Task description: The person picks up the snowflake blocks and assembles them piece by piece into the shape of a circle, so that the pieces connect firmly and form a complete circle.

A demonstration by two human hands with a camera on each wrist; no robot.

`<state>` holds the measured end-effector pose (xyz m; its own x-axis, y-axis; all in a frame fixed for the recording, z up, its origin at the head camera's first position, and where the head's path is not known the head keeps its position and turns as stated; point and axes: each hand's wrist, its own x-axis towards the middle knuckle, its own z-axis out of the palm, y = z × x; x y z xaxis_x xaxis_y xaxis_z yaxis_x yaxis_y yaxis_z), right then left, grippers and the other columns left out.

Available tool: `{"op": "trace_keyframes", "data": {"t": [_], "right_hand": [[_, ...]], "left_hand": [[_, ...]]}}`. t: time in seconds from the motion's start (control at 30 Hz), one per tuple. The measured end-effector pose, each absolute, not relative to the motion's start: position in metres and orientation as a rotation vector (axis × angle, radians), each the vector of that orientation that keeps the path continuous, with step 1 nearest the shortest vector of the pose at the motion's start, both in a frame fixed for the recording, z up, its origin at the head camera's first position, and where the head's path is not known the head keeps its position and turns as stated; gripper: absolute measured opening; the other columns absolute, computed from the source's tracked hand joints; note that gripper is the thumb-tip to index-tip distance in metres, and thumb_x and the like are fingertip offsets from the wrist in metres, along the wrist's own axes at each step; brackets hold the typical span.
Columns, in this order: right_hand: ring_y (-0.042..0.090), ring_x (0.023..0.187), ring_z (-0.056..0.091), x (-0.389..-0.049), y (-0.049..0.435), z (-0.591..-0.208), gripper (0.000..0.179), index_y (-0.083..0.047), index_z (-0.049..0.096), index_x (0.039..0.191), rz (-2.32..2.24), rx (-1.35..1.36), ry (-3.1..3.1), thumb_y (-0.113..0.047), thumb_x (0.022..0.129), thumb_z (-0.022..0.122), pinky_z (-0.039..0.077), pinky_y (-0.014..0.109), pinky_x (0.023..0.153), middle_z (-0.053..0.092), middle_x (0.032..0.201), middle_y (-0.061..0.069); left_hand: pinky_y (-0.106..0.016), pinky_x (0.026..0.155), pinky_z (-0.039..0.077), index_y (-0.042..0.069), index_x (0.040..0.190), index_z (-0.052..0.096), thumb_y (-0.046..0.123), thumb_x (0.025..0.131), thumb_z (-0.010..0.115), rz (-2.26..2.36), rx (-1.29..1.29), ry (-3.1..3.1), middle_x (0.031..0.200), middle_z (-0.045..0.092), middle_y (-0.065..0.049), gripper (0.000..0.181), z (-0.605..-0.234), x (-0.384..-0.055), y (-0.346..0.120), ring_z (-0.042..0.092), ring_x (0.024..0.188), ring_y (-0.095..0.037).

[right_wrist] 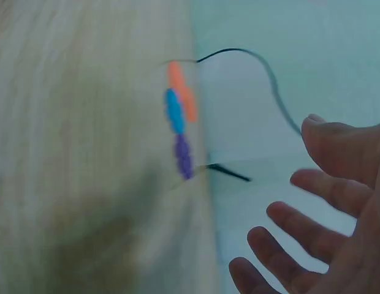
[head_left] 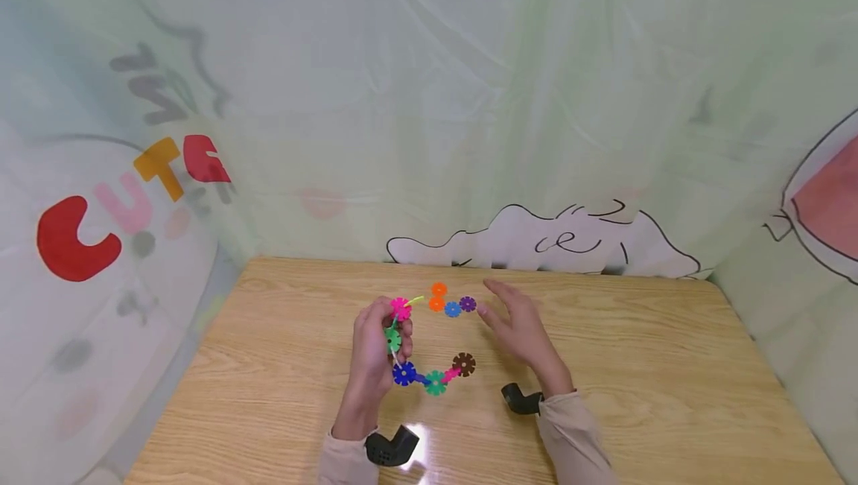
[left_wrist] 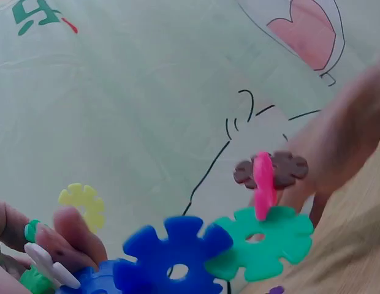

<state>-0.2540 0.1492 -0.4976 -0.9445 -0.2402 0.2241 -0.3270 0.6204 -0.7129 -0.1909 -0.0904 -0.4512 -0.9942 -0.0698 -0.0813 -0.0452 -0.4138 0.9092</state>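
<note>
My left hand [head_left: 372,343] grips a curved chain of notched plastic discs, its fingers curled about the green disc [head_left: 392,340]. Above the fingers sit a pink disc [head_left: 401,309] and a yellow disc [left_wrist: 83,202]. Below them the chain runs through a dark blue disc [head_left: 404,374], a teal disc [head_left: 436,383] and an edge-on pink disc [left_wrist: 263,184] to a brown disc [head_left: 464,364] at its end. My right hand [head_left: 521,325] holds nothing; its fingers are spread, near a loose purple disc [head_left: 468,304] on the table.
On the wooden table [head_left: 643,366] a blue disc [head_left: 453,310] and two orange discs [head_left: 437,304] lie beside the purple one, toward the back edge. Behind the table hangs a printed pale curtain [head_left: 456,135]. A black wrist device [head_left: 521,399] is on each forearm.
</note>
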Motion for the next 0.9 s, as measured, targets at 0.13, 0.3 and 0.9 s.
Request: {"op": "trace_keyframes", "data": {"t": [0.13, 0.3, 0.9], "right_hand": [[0.06, 0.149, 0.033, -0.26, 0.146, -0.518, 0.053, 0.003, 0.045, 0.156, 1.154, 0.61, -2.829, -0.01, 0.107, 0.059, 0.025, 0.076, 0.122, 0.036, 0.164, 0.034], [0.06, 0.156, 0.018, -0.263, 0.14, -0.533, 0.054, -0.002, 0.043, 0.16, 1.051, 0.715, -2.973, -0.012, 0.108, 0.056, 0.019, 0.081, 0.121, 0.028, 0.171, 0.026], [0.029, 0.096, 0.067, -0.262, 0.138, -0.53, 0.011, -0.006, 0.08, 0.1, 0.911, 0.303, -2.91, -0.005, 0.089, 0.083, 0.058, 0.051, 0.09, 0.077, 0.099, 0.01]], "left_hand": [[-0.016, 0.037, 0.034, 0.011, 0.079, 0.055, 0.017, 0.105, 0.04, -2.734, 0.187, -1.599, 0.059, 0.053, 0.004, 0.03, -0.453, -0.192, -0.084, 0.043, 0.041, -0.006], [-0.016, 0.038, 0.031, 0.014, 0.08, 0.056, 0.022, 0.105, 0.042, -2.827, 0.178, -1.573, 0.058, 0.05, 0.006, 0.029, -0.453, -0.192, -0.08, 0.041, 0.041, -0.005], [-0.015, 0.038, 0.032, 0.012, 0.084, 0.056, 0.024, 0.107, 0.048, -2.825, 0.095, -1.619, 0.059, 0.048, 0.007, 0.028, -0.448, -0.188, -0.079, 0.043, 0.04, -0.005]]}}
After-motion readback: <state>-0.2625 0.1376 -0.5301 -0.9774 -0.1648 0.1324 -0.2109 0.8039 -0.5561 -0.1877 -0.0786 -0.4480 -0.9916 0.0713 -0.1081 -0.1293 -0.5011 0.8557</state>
